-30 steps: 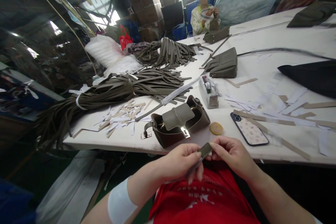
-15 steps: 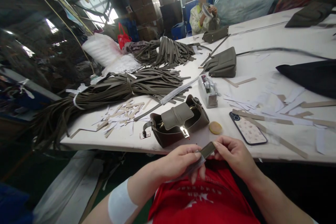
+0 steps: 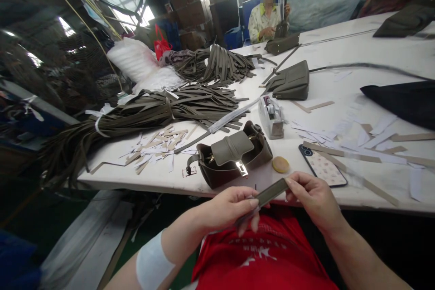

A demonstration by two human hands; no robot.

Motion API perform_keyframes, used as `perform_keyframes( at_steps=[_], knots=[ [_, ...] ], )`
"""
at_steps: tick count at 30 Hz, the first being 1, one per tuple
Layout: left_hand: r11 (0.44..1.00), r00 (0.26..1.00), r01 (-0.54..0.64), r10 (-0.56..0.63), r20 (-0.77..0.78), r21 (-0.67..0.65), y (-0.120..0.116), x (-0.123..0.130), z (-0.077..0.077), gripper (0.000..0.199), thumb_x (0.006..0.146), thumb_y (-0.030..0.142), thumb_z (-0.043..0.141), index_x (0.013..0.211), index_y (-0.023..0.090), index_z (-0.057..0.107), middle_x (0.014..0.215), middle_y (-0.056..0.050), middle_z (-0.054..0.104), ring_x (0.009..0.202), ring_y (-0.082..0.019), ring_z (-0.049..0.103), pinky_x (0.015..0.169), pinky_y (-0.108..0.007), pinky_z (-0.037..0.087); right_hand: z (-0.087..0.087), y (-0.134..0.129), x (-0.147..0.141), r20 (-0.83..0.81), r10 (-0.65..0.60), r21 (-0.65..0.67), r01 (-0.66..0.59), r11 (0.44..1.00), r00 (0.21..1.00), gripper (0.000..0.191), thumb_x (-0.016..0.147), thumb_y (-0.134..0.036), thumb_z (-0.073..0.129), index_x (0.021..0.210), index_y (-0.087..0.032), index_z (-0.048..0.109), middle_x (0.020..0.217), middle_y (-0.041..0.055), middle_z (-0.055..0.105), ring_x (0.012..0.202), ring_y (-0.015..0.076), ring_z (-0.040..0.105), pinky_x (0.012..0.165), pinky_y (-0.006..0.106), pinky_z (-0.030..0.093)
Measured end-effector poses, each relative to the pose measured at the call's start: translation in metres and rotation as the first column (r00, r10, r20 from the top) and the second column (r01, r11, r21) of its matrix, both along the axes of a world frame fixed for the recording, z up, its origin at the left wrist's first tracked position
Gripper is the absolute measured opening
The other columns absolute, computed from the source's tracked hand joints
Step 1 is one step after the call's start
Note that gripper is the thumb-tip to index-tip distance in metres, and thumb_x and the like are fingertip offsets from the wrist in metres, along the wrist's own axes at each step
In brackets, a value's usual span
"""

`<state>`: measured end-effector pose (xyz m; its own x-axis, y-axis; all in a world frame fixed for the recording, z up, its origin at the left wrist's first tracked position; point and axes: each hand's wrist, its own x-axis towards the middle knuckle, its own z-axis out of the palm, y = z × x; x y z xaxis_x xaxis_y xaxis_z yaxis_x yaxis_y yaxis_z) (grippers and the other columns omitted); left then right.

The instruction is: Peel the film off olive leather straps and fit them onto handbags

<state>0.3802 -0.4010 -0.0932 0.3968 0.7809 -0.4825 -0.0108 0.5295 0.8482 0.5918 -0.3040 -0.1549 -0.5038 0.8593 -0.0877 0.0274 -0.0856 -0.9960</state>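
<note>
Between my hands stretches an olive-brown strap (image 3: 271,191), held just in front of the table edge. My left hand (image 3: 236,206) is closed around its lower part, where some clear plastic wrap shows under the fingers. The strap's upper end is pinched between the thumb and fingers of my right hand (image 3: 307,195). Right behind them stands an olive handbag (image 3: 234,158), its flap laid back over the opening and a metal clasp hanging at the front. A round yellowish disc (image 3: 280,164) lies beside the bag.
A tape dispenser (image 3: 272,120) stands behind the disc. To the right lie a phone (image 3: 322,165) and scattered paper strips (image 3: 374,145). Bundles of straps (image 3: 170,108) cover the left side. Another bag (image 3: 292,81) sits farther back, and a person (image 3: 268,18) works across the table.
My right hand has moved up and right, and a longer piece of the strap now shows between my hands. The person across has lowered one hand.
</note>
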Motion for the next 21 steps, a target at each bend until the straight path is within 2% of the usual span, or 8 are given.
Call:
perform_keyframes(
  at_steps=[2,5,7,8,10,13,17,21],
  knots=[
    [0.985,0.972,0.074,-0.036,-0.231,0.156,-0.002,0.003,0.001,0.032,0.095,0.040,0.045,0.110,0.016,0.060,0.072,-0.001,0.060,0.049,-0.008,0.050,0.047,-0.019,0.038,0.002,-0.001,0.002,-0.014,0.039,0.010,-0.038,0.999,0.999,0.032,0.084,-0.049,0.065,0.079,-0.017,0.065,0.061,0.0027,0.062,0.053,0.0126,0.057,0.051,0.022,0.050],
    [0.861,0.765,0.210,0.150,-0.626,0.463,-0.006,0.011,-0.004,0.031,0.094,0.024,0.042,0.116,0.020,0.064,0.088,-0.006,0.063,0.075,-0.016,0.058,0.070,-0.028,0.046,0.007,-0.003,0.009,0.018,0.162,0.083,-0.163,0.983,0.987,0.024,0.083,-0.041,0.068,0.091,-0.018,0.069,0.075,0.0052,0.067,0.062,0.0150,0.062,0.056,0.023,0.052],
    [0.793,0.648,0.238,0.301,-0.699,0.561,-0.011,0.017,-0.015,0.038,0.093,0.016,0.038,0.122,0.022,0.062,0.096,-0.008,0.062,0.088,-0.020,0.058,0.082,-0.033,0.046,0.009,-0.006,0.015,0.056,0.218,0.169,-0.224,0.960,0.974,0.016,0.082,-0.034,0.070,0.088,-0.019,0.070,0.080,0.0057,0.068,0.070,0.0166,0.063,0.060,0.023,0.052],
    [0.781,0.639,0.210,0.346,-0.687,0.588,-0.013,0.021,-0.022,0.041,0.092,0.013,0.037,0.124,0.021,0.061,0.098,-0.009,0.061,0.091,-0.020,0.058,0.084,-0.034,0.046,0.009,-0.007,0.018,0.061,0.225,0.213,-0.233,0.949,0.973,0.012,0.082,-0.031,0.070,0.086,-0.020,0.070,0.081,0.0055,0.067,0.074,0.0171,0.063,0.063,0.024,0.052],
    [0.774,0.679,0.112,0.398,-0.617,0.623,-0.018,0.027,-0.035,0.044,0.088,0.008,0.038,0.125,0.020,0.059,0.101,-0.009,0.059,0.095,-0.020,0.056,0.087,-0.033,0.047,0.007,-0.009,0.025,0.055,0.246,0.277,-0.252,0.927,0.968,0.006,0.081,-0.027,0.070,0.085,-0.021,0.070,0.081,0.0050,0.067,0.077,0.0175,0.062,0.069,0.025,0.052],
    [0.786,0.741,-0.010,0.421,-0.523,0.618,-0.024,0.035,-0.047,0.049,0.078,0.002,0.046,0.124,0.018,0.056,0.106,-0.009,0.057,0.102,-0.020,0.054,0.094,-0.034,0.045,0.001,-0.011,0.035,0.076,0.295,0.274,-0.304,0.912,0.953,0.005,0.083,-0.024,0.068,0.086,-0.021,0.069,0.083,0.0059,0.066,0.079,0.0185,0.062,0.074,0.029,0.051],
    [0.828,0.810,-0.017,0.340,-0.477,0.561,-0.025,0.038,-0.045,0.044,0.082,0.018,0.059,0.126,0.017,0.053,0.117,-0.011,0.057,0.110,-0.023,0.052,0.101,-0.038,0.042,-0.007,-0.015,0.045,0.094,0.285,0.186,-0.298,0.936,0.954,0.007,0.083,-0.026,0.067,0.083,-0.020,0.065,0.090,0.0080,0.065,0.089,0.0210,0.062,0.079,0.030,0.050],
    [0.850,0.841,0.014,0.275,-0.466,0.527,-0.023,0.037,-0.042,0.040,0.092,0.022,0.048,0.131,0.017,0.051,0.120,-0.012,0.058,0.111,-0.022,0.054,0.101,-0.038,0.042,-0.010,-0.016,0.048,0.085,0.234,0.096,-0.241,0.966,0.969,0.013,0.082,-0.031,0.069,0.081,-0.019,0.063,0.090,0.0076,0.064,0.087,0.0199,0.062,0.079,0.030,0.051]
  ],
)
